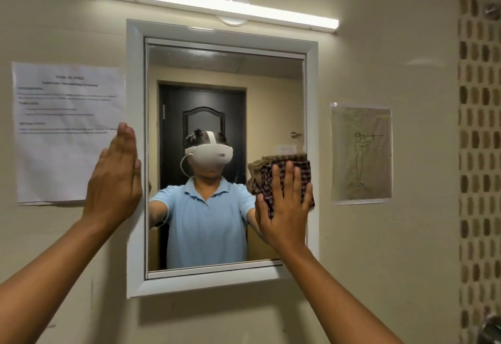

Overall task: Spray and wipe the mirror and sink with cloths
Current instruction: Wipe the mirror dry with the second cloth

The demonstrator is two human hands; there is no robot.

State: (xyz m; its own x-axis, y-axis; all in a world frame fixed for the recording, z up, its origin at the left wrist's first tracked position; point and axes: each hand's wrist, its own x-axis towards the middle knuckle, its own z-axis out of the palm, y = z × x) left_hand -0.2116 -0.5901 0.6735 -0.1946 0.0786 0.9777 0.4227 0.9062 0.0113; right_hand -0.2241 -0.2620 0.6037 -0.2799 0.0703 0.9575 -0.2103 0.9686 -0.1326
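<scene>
Both arms reach up to the white-framed wall mirror [225, 78]. The right hand [283, 208], fingers spread flat, presses a brown checked cloth [276, 170] against the mirror's right edge. The left hand [115, 181] lies open, palm flat on the mirror's left frame.

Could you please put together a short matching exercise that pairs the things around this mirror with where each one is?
Things:
1. checked cloth
2. left hand
3. printed sheet
4. line drawing

Places:
A. taped to the wall right of the mirror
B. flat against the mirror's left frame edge
C. pressed to the glass under the right hand
D. taped to the wall left of the mirror

Pairs: 1-C, 2-B, 3-D, 4-A
</scene>
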